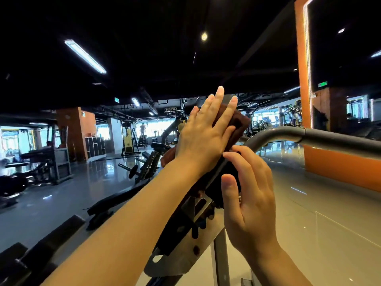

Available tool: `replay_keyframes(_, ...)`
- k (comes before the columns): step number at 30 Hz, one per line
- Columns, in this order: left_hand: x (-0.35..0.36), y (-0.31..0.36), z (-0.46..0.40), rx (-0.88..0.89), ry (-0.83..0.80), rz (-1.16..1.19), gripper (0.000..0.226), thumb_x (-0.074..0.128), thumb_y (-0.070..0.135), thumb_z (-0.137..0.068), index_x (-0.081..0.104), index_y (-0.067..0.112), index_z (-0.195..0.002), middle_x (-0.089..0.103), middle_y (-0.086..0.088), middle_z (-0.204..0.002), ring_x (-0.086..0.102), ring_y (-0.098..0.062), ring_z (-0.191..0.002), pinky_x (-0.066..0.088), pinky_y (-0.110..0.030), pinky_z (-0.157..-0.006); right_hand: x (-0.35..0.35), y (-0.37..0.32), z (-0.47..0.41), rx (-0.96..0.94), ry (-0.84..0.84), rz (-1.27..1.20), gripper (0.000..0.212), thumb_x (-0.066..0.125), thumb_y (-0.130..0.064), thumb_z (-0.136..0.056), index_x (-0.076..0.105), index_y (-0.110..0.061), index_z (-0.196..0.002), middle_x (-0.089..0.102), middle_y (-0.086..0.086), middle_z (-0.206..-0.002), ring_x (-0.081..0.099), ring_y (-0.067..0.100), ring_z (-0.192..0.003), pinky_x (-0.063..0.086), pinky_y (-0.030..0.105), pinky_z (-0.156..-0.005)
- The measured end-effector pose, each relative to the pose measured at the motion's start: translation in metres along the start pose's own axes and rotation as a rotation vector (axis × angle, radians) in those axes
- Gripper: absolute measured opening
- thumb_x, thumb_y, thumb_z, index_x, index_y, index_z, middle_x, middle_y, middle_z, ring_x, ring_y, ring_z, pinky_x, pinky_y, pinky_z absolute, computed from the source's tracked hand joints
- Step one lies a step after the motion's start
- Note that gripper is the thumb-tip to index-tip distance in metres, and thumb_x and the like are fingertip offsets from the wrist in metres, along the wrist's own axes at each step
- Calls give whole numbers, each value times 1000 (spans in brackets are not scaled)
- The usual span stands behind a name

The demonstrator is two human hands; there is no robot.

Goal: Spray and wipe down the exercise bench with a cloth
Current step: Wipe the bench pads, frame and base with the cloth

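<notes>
A brown cloth [239, 122] lies over the raised upper end of the tilted exercise bench [181, 230], whose dark pad rests on a grey metal bracket. My left hand [204, 133] presses flat on the cloth with its fingers straight. My right hand [249, 195] rests against the pad's right edge just below the cloth, fingers lightly bent over the edge and thumb stretched out. No spray bottle is in view.
A grey curved steel tube [329, 137] runs from behind the bench to the right. An orange wall and mirror [340, 168] stand at the right. Weight machines [57, 159] and another bench [148, 159] fill the glossy floor to the left and behind.
</notes>
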State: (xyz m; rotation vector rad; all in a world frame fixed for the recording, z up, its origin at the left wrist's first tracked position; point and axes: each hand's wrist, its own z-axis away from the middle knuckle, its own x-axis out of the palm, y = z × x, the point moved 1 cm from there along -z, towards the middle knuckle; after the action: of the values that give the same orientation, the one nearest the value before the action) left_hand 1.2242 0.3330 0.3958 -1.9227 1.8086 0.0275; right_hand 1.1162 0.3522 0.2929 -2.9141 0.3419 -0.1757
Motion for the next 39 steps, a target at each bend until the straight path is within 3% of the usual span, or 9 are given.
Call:
replay_keyframes(3, 2, 1, -3, -5, 55, 24, 59, 29, 42, -99, 22, 19, -153, 18, -9, -160, 25, -25, -144, 32, -48, -113, -4, 3, -1, -25, -37, 6, 52, 28, -45, -103, 59, -12, -127, 53, 3, -137, 42, 16, -132, 29, 21, -111)
replay_keyframes(6, -3, -8, 31, -53, 108, 92, 56, 38, 44, -96, 25, 21, -146, 29, -3, -152, 45, -25, -129, 52, -42, -87, -6, 2, -1, -65, -77, -12, 50, 30, -42, -103, 59, -11, -129, 52, 4, -137, 42, 17, -132, 31, 24, -111)
replay_keyframes(9, -11, -23, 81, -120, 43, 97, 59, 32, 49, -98, 27, 17, -147, 40, -5, -150, 51, -23, -124, 56, -38, -75, -2, -1, 0, -56, -58, -28, 46, 34, -38, -102, 60, -10, -127, 53, 4, -135, 43, 16, -131, 29, 21, -110)
replay_keyframes(12, -18, -32, 122, -105, -2, 20, 60, 21, 50, -102, 29, 13, -149, 39, -6, -151, 52, -21, -126, 56, -32, -74, 3, -3, 0, -28, -18, -27, 44, 37, -35, -100, 61, -8, -125, 54, 6, -133, 43, 18, -129, 29, 22, -110)
replay_keyframes(20, -16, -23, 95, -101, 134, 166, 51, 46, 29, -96, 45, 5, -141, 54, -10, -139, 59, -21, -119, 46, -28, -97, 12, -7, 4, 2, 73, -2, 46, 37, -40, -100, 61, -7, -121, 53, 7, -131, 43, 20, -127, 29, 26, -109)
replay_keyframes(24, -9, 2, 5, -80, 111, 269, 53, 40, 35, -98, 42, 10, -145, 50, -9, -144, 55, -26, -124, 54, -48, -92, 10, -2, 4, 1, 51, 11, 48, 32, -46, -101, 57, -12, -124, 51, 4, -134, 37, 12, -129, 27, 22, -110)
replay_keyframes(27, 1, 5, -18, -23, 64, 168, 55, 38, 42, -98, 42, 15, -145, 45, -7, -148, 50, -24, -130, 52, -48, -95, 1, 3, 2, -23, -16, 23, 49, 30, -47, -102, 56, -15, -128, 49, 2, -137, 36, 9, -132, 26, 20, -111)
replay_keyframes(33, -3, -23, 47, 89, 57, -74, 54, 28, 40, -102, 26, 16, -151, 26, -5, -158, 22, -22, -146, 21, -44, -118, -2, -2, 0, -64, -95, -14, 51, 30, -44, -102, 56, -12, -133, 49, 2, -139, 38, 12, -134, 25, 20, -113)
replay_keyframes(39, -14, -44, 131, 147, -32, -60, 50, 32, 33, -103, 27, 12, -149, 27, -7, -157, 21, -25, -147, 37, -45, -110, -6, -1, -1, -76, -116, 7, 52, 31, -43, -102, 55, -10, -134, 49, 6, -139, 38, 13, -134, 25, 20, -113)
